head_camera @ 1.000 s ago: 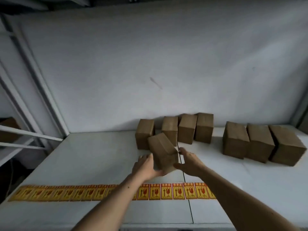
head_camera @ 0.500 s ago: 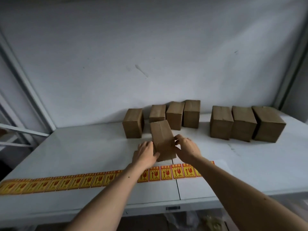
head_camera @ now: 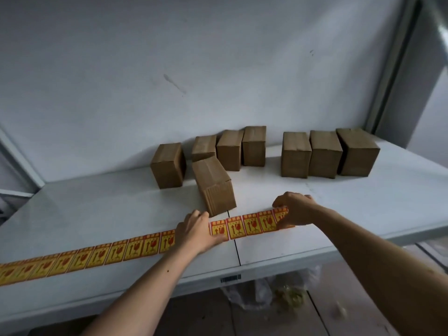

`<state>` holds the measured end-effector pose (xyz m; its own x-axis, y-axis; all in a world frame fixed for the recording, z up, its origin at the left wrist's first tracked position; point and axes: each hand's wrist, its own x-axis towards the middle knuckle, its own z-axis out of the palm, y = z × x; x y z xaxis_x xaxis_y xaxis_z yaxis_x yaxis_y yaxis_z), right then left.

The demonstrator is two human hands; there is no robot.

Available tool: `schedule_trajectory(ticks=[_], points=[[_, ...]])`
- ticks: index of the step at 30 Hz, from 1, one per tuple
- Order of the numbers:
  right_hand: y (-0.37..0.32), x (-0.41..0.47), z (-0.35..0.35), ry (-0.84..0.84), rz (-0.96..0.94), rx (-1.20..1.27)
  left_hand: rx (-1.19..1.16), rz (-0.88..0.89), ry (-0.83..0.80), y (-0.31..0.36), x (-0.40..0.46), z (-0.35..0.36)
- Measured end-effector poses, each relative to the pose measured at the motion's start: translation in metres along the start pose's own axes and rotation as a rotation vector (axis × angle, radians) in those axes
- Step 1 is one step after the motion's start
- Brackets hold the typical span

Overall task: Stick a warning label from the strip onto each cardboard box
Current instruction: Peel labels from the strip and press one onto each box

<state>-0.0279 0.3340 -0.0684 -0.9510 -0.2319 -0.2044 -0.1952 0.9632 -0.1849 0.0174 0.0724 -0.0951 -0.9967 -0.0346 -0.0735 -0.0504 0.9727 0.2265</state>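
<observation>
A long strip of yellow-and-red warning labels (head_camera: 135, 246) lies along the front of the white table (head_camera: 97, 209). My left hand (head_camera: 197, 230) presses flat on the strip near its middle. My right hand (head_camera: 292, 210) pinches the strip's right end, which is lifted slightly off the table. One brown cardboard box (head_camera: 214, 186) lies just behind the strip between my hands, untouched. Several more boxes stand at the back: one alone (head_camera: 168, 164), a cluster of three (head_camera: 230, 149) and a row of three at the right (head_camera: 324, 154).
A white wall rises right behind the boxes. A seam (head_camera: 236, 248) splits the table top near its front edge. Metal shelf posts stand at the far left and right. Below the table edge lies a plastic bag (head_camera: 257, 294) on a wooden floor.
Both hands let go of the box, which now rests on the table. They dropped down onto the label strip, the left pressing it, the right gripping its end.
</observation>
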Motion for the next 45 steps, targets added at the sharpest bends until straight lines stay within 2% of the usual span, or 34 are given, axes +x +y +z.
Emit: schedule_trajectory(ticks=[5,11,16,20,22,24,32,37,41,45], points=[[-0.012,0.003,0.011,0.072,-0.021,0.185,-0.054,-0.017,0.036,-0.013,-0.002,-0.003],[-0.046,0.003,0.026,0.054,-0.104,0.345,-0.145,0.063,0.239,0.008,-0.010,0.005],[-0.064,0.001,0.037,0.099,-0.176,0.460,-0.275,0.071,0.182,0.021,-0.004,0.023],[-0.055,0.001,0.042,0.263,-0.177,0.375,-0.266,0.042,0.126,0.020,0.006,0.029],[-0.048,0.002,0.044,0.376,-0.149,0.287,-0.274,0.018,0.147,0.020,0.009,0.029],[-0.043,0.002,0.044,0.421,-0.124,0.259,-0.274,-0.005,0.177,0.019,0.009,0.029],[-0.051,0.006,0.048,0.393,-0.149,0.213,-0.167,-0.007,0.249,0.017,0.002,0.031],[-0.058,0.007,0.050,0.389,-0.117,0.179,-0.178,0.058,0.283,0.020,0.002,0.033],[-0.056,0.011,0.051,0.323,-0.086,0.233,-0.121,0.106,0.278,0.020,0.000,0.033],[-0.057,0.013,0.052,0.292,-0.099,0.285,-0.162,0.109,0.270,0.016,0.000,0.033]])
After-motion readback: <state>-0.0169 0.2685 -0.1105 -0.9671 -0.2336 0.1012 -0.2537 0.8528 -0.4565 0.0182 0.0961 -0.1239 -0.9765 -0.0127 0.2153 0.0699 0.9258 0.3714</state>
